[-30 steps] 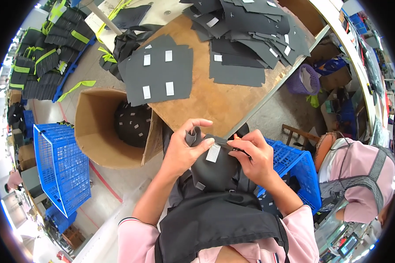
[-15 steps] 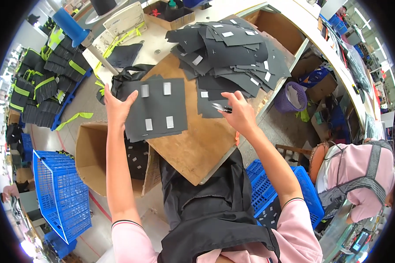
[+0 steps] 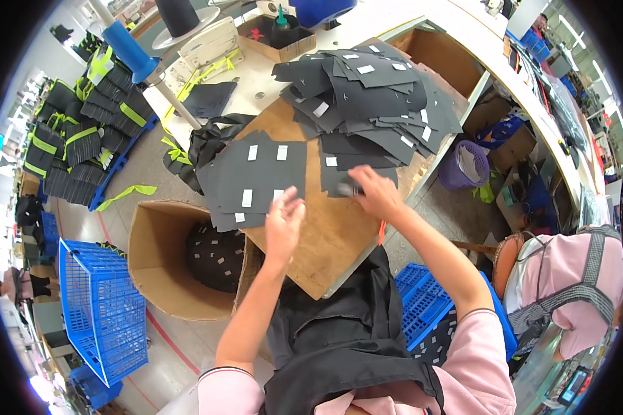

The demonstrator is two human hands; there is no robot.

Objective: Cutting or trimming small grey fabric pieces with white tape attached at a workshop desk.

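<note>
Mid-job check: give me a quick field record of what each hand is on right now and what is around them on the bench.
Left hand: open, fingers spread over the edge of the flat black panel with white labels; no closed grip visible.
Right hand: on the lower pieces of the black fabric pile; grip on a piece cannot be confirmed.
Surface: brown wooden board.
Below the board: cardboard box with dark labelled pieces inside.
Floor, left: blue wire basket.
Right side: another person in a pink top.
</note>
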